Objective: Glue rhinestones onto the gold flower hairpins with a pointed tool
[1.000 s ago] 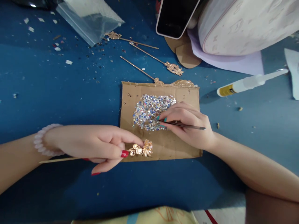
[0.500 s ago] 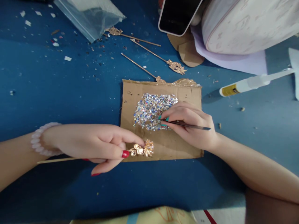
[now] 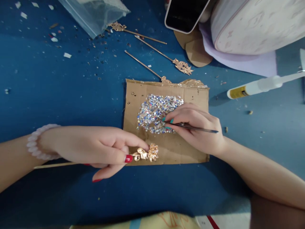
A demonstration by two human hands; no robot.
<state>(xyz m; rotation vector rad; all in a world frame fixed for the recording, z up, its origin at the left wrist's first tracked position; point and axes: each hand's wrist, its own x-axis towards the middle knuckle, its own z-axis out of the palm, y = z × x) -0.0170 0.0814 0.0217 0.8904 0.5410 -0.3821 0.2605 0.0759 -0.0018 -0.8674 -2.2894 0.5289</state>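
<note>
My left hand grips a gold hairpin with a flower and leaf head, its index fingertip against the flower. The hairpin's long stick runs back under the wrist. Dark tweezers are pinched in my right hand, their tips at the lower right of a spread of small shiny rhinestones. Whether the tips hold a stone is too small to tell. The rhinestones lie on a piece of brown cardboard. The hairpin's head is above the cardboard's lower left part.
Several more gold hairpins lie beyond the cardboard. At the back are a clear plastic bag, a phone and a white rounded case. A glue bottle lies to the right. Scraps litter the blue table.
The view has shifted slightly, so the objects on the table appear a little to the right. Both hands keep their holds and nearly the same places over the cardboard.
</note>
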